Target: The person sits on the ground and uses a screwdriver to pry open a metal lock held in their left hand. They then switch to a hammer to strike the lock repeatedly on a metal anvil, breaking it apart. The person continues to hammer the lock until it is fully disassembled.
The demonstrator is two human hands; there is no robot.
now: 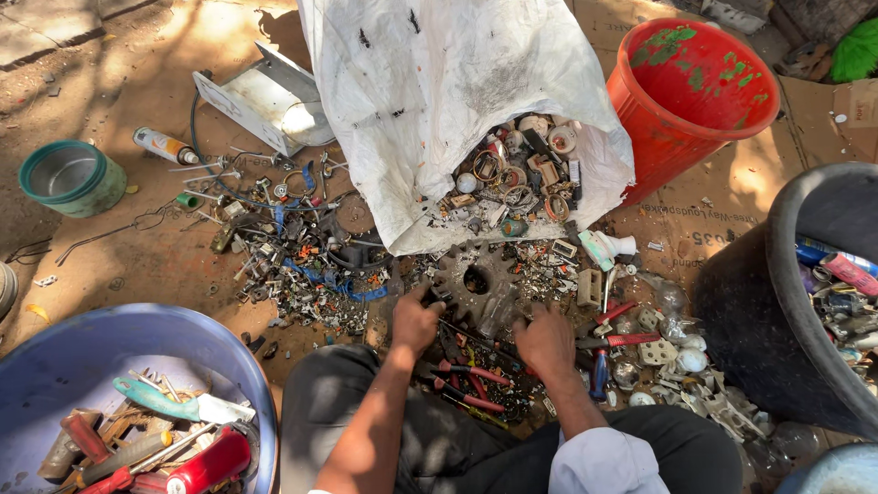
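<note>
Two hands [416,320] [546,338] on one large gear [476,284], two buckets [690,87] [73,177] nearby.

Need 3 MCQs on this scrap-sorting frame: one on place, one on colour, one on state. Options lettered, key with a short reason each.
1. Where does the large gear wheel lie?
A. inside the blue tub
B. on the ground just ahead of both hands
C. in the red bucket

2. What colour is the bucket at top right?
A. red
B. yellow
C. white

3. How does the white sack stand?
A. tied shut
B. folded flat and empty
C. open-mouthed, with scrap parts spilling out

Key:
1 B: the gear rests among small scrap, with the left hand at its near edge and the right hand beside it.
2 A: its wall and inside are red, with green flecks.
3 C: rings, sockets and fittings show in its open mouth and on the ground below.
</note>
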